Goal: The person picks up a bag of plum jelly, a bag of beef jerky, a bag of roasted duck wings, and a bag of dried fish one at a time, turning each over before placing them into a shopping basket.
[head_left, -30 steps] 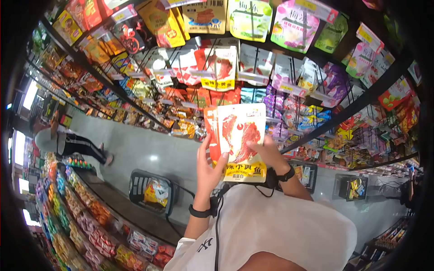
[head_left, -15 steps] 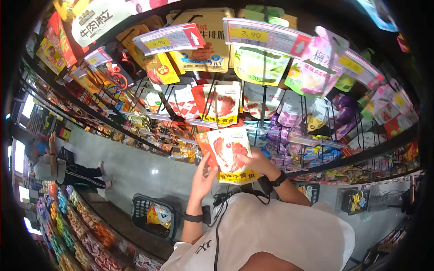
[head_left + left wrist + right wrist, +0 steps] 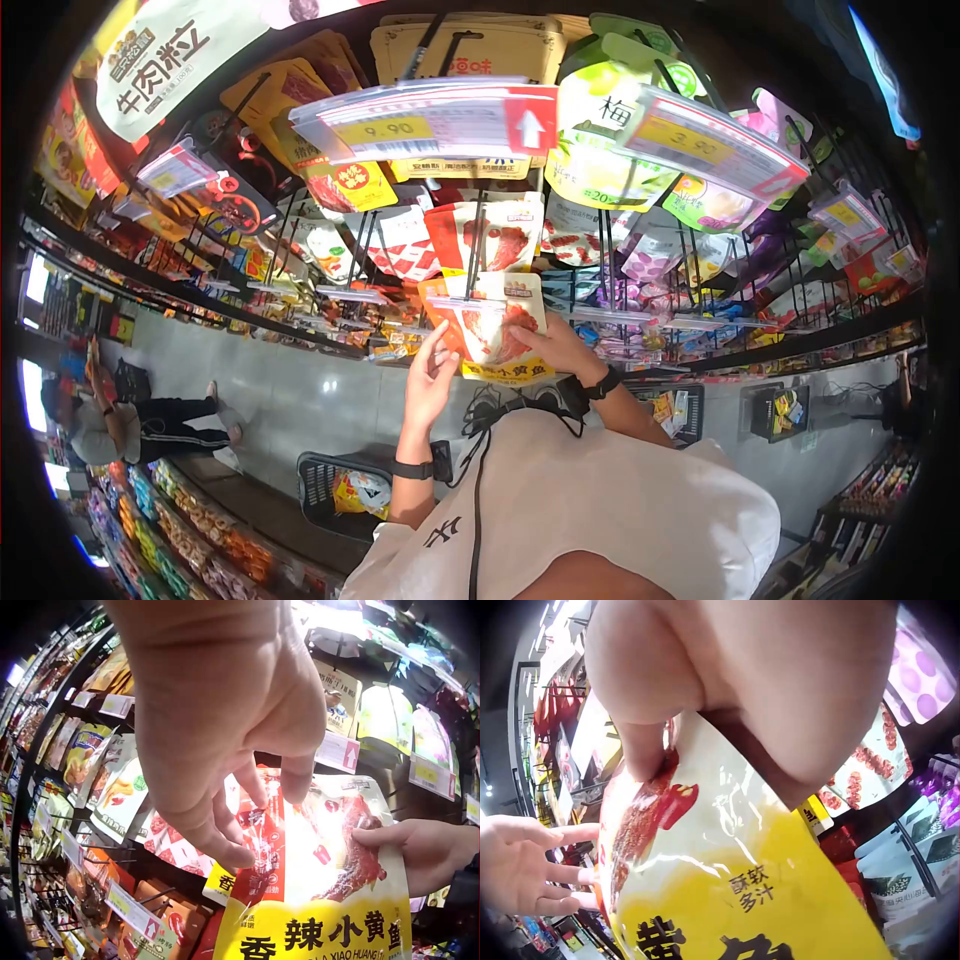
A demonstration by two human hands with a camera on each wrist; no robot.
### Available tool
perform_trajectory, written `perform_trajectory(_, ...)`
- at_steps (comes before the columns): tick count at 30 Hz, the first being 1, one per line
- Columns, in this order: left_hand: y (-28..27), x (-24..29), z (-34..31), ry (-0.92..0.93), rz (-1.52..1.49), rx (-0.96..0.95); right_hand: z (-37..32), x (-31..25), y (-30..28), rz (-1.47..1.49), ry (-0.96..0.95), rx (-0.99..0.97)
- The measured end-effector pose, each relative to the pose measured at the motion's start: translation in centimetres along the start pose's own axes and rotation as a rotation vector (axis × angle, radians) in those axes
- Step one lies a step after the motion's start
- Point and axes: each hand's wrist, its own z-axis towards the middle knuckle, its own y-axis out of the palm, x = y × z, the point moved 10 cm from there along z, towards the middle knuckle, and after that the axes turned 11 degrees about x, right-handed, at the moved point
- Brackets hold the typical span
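Observation:
A red, white and yellow snack pouch (image 3: pixel 490 335) with a picture of small fish is upright in front of the rack. My right hand (image 3: pixel 565 350) pinches its right side, thumb on the front and the other fingers behind. At the left edge is my left hand (image 3: pixel 430 375), its loosely extended fingers (image 3: pixel 240 855) touching the red border. In the right wrist view those fingers reach straight to the pouch's side. A clear tag holder (image 3: pixel 470 306) crosses the pouch's upper part in the head view. Just above hangs a matching pouch (image 3: pixel 490 235).
Hooks with several snack bags and price tags (image 3: pixel 420 125) project from the rack close above my hands. Shopping baskets (image 3: pixel 335 490) stand on the grey floor (image 3: pixel 280 370). A person (image 3: pixel 110 430) is at the left, near shelves of packaged goods (image 3: pixel 190 510).
The pouch and both hands have moved up toward the rack, and the rack's upper tags loom nearer. My left hand has shifted from gripping the pouch's edge to a looser touch.

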Motion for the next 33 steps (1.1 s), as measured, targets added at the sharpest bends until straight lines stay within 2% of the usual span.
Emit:
perform_trajectory(3, -1.3, 0.4, 0.1, -0.031, 0.023, -0.051, -0.6, -1.4, 0.3, 0.034, -0.053, 0.046)
perform_trajectory(10, -2.6, 0.6, 0.3, -0.078, 0.095, -0.282, -1.6, -0.9, 1.0, 0.007, 0.023, -0.009)
perform_trajectory(16, -2.8, 2.5, 2.1, -0.025, 0.174, -0.272, -1.1, -2.1, 1.3, 0.041, 0.052, 0.095)
perform_trajectory(19, -2.5, 2.8, 2.7, -0.009, 0.167, -0.262, -0.6, -3.1, 1.2, -0.006, -0.059, 0.117)
perform_trajectory(22, -1.7, 3.2, 2.9, -0.026, 0.174, -0.292, -0.3, -2.3, 0.8, -0.080, -0.016, 0.102)
perform_trajectory(25, -1.1, 2.6, 3.0, -0.025, 0.134, -0.311, -0.3, -2.5, 0.3, 0.061, -0.013, 0.127)
perform_trajectory(33, -0.8, 2.4, 3.3, 0.000, 0.110, -0.295, 0.0, -2.0, -0.1, 0.021, -0.031, 0.096)
